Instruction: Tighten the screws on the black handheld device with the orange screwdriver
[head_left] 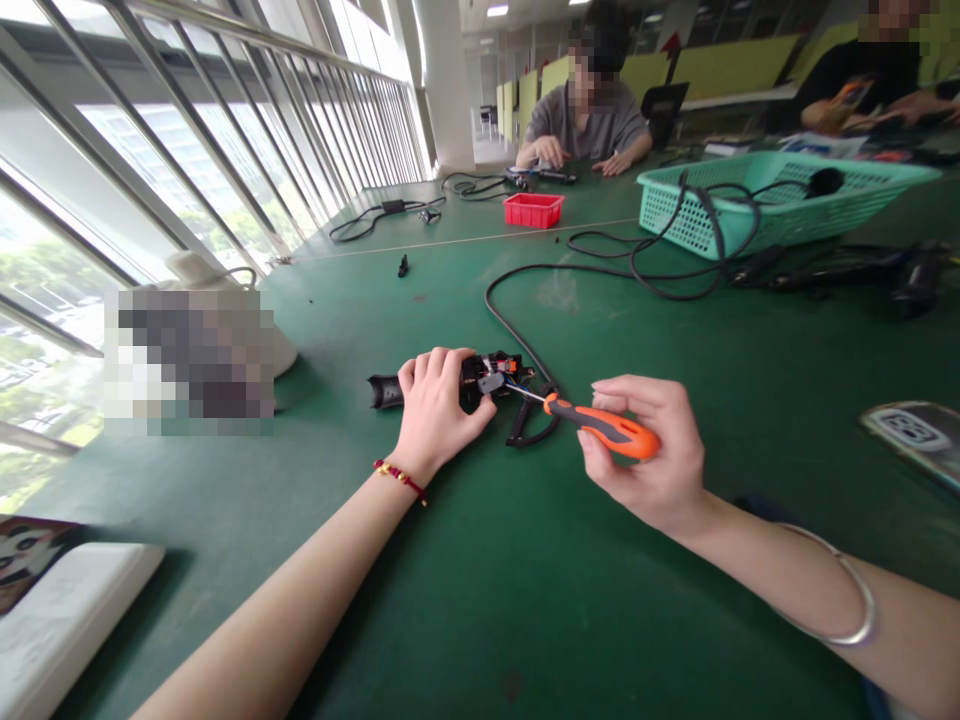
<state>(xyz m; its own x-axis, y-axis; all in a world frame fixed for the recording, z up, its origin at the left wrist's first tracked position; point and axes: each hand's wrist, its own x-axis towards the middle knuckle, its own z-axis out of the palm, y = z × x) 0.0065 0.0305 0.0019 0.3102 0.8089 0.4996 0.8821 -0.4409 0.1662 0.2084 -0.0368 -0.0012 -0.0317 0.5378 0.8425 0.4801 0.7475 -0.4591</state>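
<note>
Under my left hand lies a black corded appliance, its casing opened so that wires and small inner parts show. My fingers wrap over its body and press it to the green table. Between the thumb and fingers of my right hand is an orange and grey screwdriver. Its thin shaft points left, with the tip in among the exposed wires; what exactly it touches is too small to tell. A black curved loop-shaped part lies by the appliance's right end, where the cord leaves it.
At the back right stands a green plastic basket with a black cable over its rim. A small red bin is farther back. Other people sit beyond. A jug-like container stands left, a white box near left, a phone-like object right.
</note>
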